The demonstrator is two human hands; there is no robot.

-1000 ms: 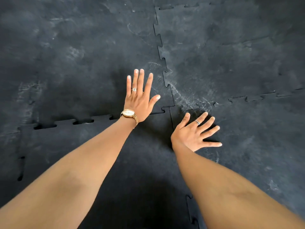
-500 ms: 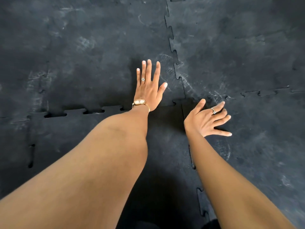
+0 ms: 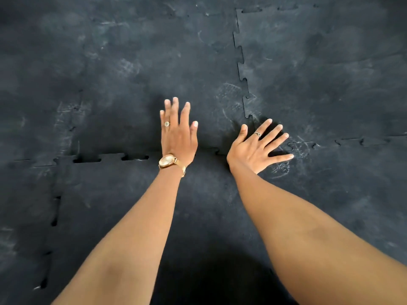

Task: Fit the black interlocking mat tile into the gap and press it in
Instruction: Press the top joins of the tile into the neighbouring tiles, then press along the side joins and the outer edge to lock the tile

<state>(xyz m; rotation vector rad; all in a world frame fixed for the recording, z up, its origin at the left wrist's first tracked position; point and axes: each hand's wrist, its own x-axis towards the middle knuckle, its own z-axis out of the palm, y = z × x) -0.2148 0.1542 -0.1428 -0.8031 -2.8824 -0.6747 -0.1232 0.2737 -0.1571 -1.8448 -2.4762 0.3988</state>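
- Two hands lie flat, fingers spread and gripping nothing: the left hand (image 3: 178, 137) across the far seam, the right hand (image 3: 255, 148) at the corner joint.
- Black mat tile (image 3: 136, 216) sits in its gap on the floor, under both forearms.
- Open slots (image 3: 87, 160) along the far seam look unseated; pressing only at the corner could leave those tabs proud.
- Left-edge notches (image 3: 55, 219) also gape, so the tile may sit skewed.

The black floor mat (image 3: 308, 69) is seen flat and bare on all sides, so free passage is given in every direction. Room is taken only by the left hand (image 3: 178, 137) and the right hand (image 3: 253, 150), laid flat near the tile corner. Small open slots (image 3: 87, 160) are left along the left seam, too narrow for fingers.
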